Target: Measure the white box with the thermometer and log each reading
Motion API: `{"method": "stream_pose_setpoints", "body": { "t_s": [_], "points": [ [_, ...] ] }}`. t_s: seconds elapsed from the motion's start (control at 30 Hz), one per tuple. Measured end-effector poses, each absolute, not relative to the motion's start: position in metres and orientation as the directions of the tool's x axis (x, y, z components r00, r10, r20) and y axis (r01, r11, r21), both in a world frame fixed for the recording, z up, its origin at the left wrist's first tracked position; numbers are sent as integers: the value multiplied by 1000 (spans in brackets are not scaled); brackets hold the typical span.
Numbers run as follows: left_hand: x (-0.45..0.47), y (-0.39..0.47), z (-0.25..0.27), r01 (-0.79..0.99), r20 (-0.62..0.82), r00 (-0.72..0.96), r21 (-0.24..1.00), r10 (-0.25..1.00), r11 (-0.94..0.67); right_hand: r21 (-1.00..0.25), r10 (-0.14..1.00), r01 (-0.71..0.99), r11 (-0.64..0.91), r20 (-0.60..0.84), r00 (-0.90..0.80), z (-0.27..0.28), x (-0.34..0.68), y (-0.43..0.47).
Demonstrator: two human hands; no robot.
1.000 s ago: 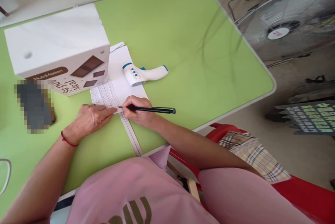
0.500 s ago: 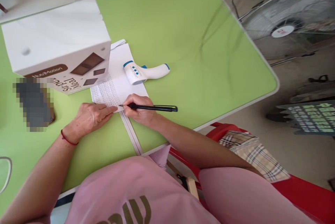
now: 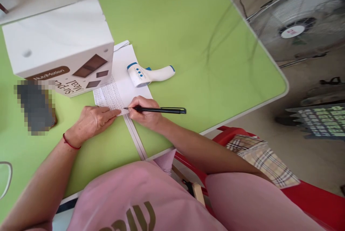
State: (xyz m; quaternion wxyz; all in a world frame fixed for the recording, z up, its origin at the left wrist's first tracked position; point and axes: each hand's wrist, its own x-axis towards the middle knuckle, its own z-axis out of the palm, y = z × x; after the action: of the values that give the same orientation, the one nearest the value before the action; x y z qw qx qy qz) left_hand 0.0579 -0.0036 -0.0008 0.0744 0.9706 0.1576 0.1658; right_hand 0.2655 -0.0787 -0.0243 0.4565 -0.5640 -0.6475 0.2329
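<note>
A black pen (image 3: 164,110) is gripped in my right hand (image 3: 144,112), its tip on or just over the near edge of a white sheet of paper (image 3: 125,65). Rows of small handwriting cover the left part of the sheet. My left hand (image 3: 97,121) lies flat at the paper's near left corner, fingers stretched out towards the pen tip and touching the sheet. On the right side of the paper rests a white and blue infrared thermometer (image 3: 145,74), beyond my right hand.
On the green table (image 3: 188,36), a white NutriMotion box (image 3: 59,40) stands at the left, partly over the paper. A dark phone-like object (image 3: 36,107), pixelated, lies before it. Right of the table are a fan (image 3: 293,31) and a red chair (image 3: 318,202) with checked cloth (image 3: 265,159).
The pen has tilted slightly, its rear end shifting a little right and up. My right hand has moved very slightly; my left hand stays where it was.
</note>
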Motion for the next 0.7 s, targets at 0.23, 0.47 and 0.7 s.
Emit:
{"method": "stream_pose_setpoints", "body": {
  "t_s": [0.23,0.47,0.7],
  "points": [
    [59,-4,-1,282,302,893,201,334,-938,-770,905,549,325,422,57,-26,264,-78],
    [59,-4,0,273,313,892,198,325,-941,-782,898,509,359,438,38,-25,266,-79],
    [59,-4,-3,276,328,885,205,331,-939,-793,904,527,306,415,99,-24,268,-79]
  ]
}}
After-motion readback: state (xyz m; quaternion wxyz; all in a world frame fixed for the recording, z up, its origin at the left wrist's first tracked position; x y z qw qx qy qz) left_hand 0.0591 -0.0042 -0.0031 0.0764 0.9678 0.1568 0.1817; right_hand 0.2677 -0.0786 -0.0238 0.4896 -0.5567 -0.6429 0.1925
